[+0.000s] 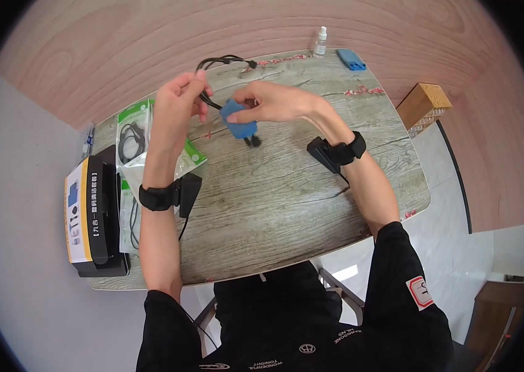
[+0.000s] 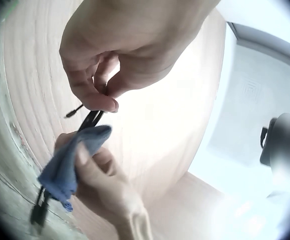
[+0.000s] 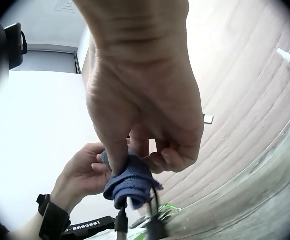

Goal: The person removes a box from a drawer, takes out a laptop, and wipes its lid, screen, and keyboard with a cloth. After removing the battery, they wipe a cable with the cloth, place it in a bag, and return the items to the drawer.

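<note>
My left hand pinches a doubled black cable between thumb and fingertips, over the far left part of the table. From that pinch the cable loops up and back, with one plug at its far end. My right hand grips a small blue cloth folded round the cable, just to the right of the left hand. The stretch of cable inside the cloth is hidden. Below the cloth more black cable ends hang out over the tabletop; in the right wrist view a metal-tipped connector shows there.
Clear packets with green tops and cables inside lie on the table's left side, partly under my left forearm. Beside them is a black, white and yellow box. A spray bottle and another folded blue cloth sit at the back edge.
</note>
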### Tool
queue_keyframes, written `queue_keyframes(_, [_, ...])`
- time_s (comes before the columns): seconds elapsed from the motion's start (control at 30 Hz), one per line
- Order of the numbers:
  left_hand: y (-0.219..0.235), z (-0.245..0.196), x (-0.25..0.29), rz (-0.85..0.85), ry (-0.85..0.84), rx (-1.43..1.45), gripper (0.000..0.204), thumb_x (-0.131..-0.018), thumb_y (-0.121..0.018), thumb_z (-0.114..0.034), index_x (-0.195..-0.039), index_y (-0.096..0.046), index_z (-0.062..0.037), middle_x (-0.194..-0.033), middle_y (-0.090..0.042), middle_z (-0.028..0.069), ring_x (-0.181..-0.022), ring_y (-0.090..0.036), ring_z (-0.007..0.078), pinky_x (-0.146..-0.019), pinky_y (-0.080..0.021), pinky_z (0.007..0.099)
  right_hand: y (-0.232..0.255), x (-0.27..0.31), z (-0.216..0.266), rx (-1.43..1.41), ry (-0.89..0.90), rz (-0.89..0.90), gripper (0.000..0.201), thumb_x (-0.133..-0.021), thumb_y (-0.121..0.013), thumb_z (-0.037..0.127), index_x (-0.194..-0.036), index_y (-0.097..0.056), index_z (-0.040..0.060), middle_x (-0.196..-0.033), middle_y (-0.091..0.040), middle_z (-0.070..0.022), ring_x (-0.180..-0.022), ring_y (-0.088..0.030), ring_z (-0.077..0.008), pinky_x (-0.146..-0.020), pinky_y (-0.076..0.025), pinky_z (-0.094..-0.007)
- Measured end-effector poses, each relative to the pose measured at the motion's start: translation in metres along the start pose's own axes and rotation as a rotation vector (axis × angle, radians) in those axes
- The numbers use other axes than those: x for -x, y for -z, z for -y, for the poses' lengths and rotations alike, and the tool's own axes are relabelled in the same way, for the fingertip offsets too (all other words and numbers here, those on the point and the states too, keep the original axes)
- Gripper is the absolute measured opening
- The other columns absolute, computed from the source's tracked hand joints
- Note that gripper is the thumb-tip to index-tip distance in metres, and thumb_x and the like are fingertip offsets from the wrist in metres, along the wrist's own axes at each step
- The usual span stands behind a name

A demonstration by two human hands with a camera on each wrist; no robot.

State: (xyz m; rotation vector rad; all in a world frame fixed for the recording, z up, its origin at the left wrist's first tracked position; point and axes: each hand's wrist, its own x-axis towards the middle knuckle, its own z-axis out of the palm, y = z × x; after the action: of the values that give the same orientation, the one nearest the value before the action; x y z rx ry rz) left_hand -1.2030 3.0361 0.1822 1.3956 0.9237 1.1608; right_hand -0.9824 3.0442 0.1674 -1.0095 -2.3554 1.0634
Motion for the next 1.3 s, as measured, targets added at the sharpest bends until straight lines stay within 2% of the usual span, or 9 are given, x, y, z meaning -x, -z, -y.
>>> queue_keyframes(0.17, [0.021, -0.006, -0.003, -0.017, 0.045, 0.284, 0.015, -0.104, -0.057, -0.022, -0.098, -0.060, -0.0081, -0.085, -0.060, -0.0005, -0.058, -0.043, 0.0027, -0.050, -0.035, 0.0186, 0.008, 0.005, -0.019, 0.023, 0.019, -0.009, 0.040, -0.099, -0.066, 0.039, -0.082, -0.062, 0.0030, -0.066, -0.043, 0.0033, -0.064, -0.038, -0.0100, -0.058, -0.034, -0.0316])
queue_keyframes(0.37, [0.022, -0.010, -0.001, 0.036, 0.094, 0.303, 0.018, -0.106, -0.055, -0.024, -0.098, -0.058, -0.0084, -0.080, -0.054, -0.0037, -0.054, -0.039, 0.0008, -0.045, -0.030, 0.0172, 0.023, 0.010, -0.021, 0.145, -0.155, -0.149, 0.044, -0.102, -0.062, 0.040, -0.078, -0.058, 0.0027, -0.065, -0.041, 0.0032, -0.064, -0.037, -0.0105, -0.058, -0.034, -0.0324])
queue_keyframes(0.53, [0.006, -0.012, 0.006, 0.303, 0.151, 0.224, 0.020, -0.106, -0.054, -0.026, -0.098, -0.059, -0.0079, -0.075, -0.053, -0.0060, -0.051, -0.039, 0.0000, -0.043, -0.028, 0.0173, 0.007, 0.009, -0.006, -0.267, 0.052, 0.011, 0.044, -0.105, -0.055, 0.041, -0.103, -0.067, -0.0014, -0.091, -0.064, -0.0022, -0.086, -0.056, -0.0110, -0.082, -0.048, -0.0303])
queue_keyframes(0.6, [0.000, -0.012, 0.007, 0.280, 0.115, 0.104, 0.021, -0.106, -0.054, -0.026, -0.098, -0.061, -0.0077, -0.074, -0.054, -0.0061, -0.052, -0.040, -0.0003, -0.043, -0.028, 0.0172, 0.002, 0.008, 0.001, -0.261, 0.021, 0.144, 0.049, -0.104, -0.056, 0.044, -0.105, -0.066, -0.0035, -0.100, -0.067, -0.0069, -0.096, -0.061, -0.0134, -0.092, -0.049, -0.0317])
queue_keyframes(0.7, [0.000, -0.010, 0.007, 0.193, 0.064, 0.007, 0.022, -0.106, -0.055, -0.027, -0.096, -0.062, -0.0086, -0.075, -0.054, -0.0064, -0.053, -0.040, -0.0007, -0.044, -0.027, 0.0168, -0.010, 0.005, 0.009, -0.579, 0.074, 0.139, 0.050, -0.104, -0.055, 0.044, -0.107, -0.066, -0.0045, -0.106, -0.068, -0.0070, -0.102, -0.061, -0.0119, -0.098, -0.048, -0.0314])
queue_keyframes(0.83, [0.014, -0.002, 0.000, -0.036, 0.012, 0.049, 0.022, -0.106, -0.055, -0.029, -0.094, -0.061, -0.0107, -0.074, -0.051, -0.0075, -0.053, -0.035, -0.0007, -0.046, -0.025, 0.0174, -0.006, 0.007, 0.003, -0.322, 0.018, 0.246, 0.043, -0.105, -0.056, 0.041, -0.105, -0.070, 0.0008, -0.088, -0.065, 0.0010, -0.082, -0.055, -0.0088, -0.078, -0.046, -0.0282])
queue_keyframes(0.97, [0.034, 0.000, -0.007, -0.159, -0.015, 0.078, 0.024, -0.106, -0.056, -0.031, -0.091, -0.059, -0.0124, -0.072, -0.046, -0.0089, -0.053, -0.029, -0.0001, -0.047, -0.023, 0.0182, 0.009, 0.006, -0.041, 0.129, -0.113, 0.351, 0.041, -0.100, -0.064, 0.038, -0.105, -0.070, -0.0017, -0.081, -0.066, -0.0037, -0.076, -0.058, -0.0138, -0.076, -0.048, -0.0319])
queue_keyframes(1.17, [0.028, 0.007, -0.009, -0.131, 0.028, 0.141, 0.028, -0.106, -0.056, -0.036, -0.088, -0.057, -0.0147, -0.072, -0.043, -0.0098, -0.058, -0.031, -0.0003, -0.049, -0.025, 0.0193, 0.026, 0.023, -0.076, 0.578, -0.367, -0.219, 0.043, -0.099, -0.064, 0.036, -0.118, -0.067, -0.0030, -0.109, -0.072, -0.0174, -0.098, -0.068, -0.0290, -0.085, -0.052, -0.0390])
queue_keyframes(1.3, [0.020, 0.004, -0.005, -0.168, 0.104, -0.038, 0.043, -0.104, -0.056, -0.048, -0.074, -0.050, -0.0177, -0.068, -0.038, -0.0104, -0.060, -0.032, 0.0012, -0.050, -0.026, 0.0209, 0.039, 0.023, -0.044, 0.533, -0.124, -0.622, 0.050, -0.099, -0.061, 0.042, -0.115, -0.066, -0.0055, -0.115, -0.069, -0.0235, -0.105, -0.068, -0.0371, -0.090, -0.053, -0.0424])
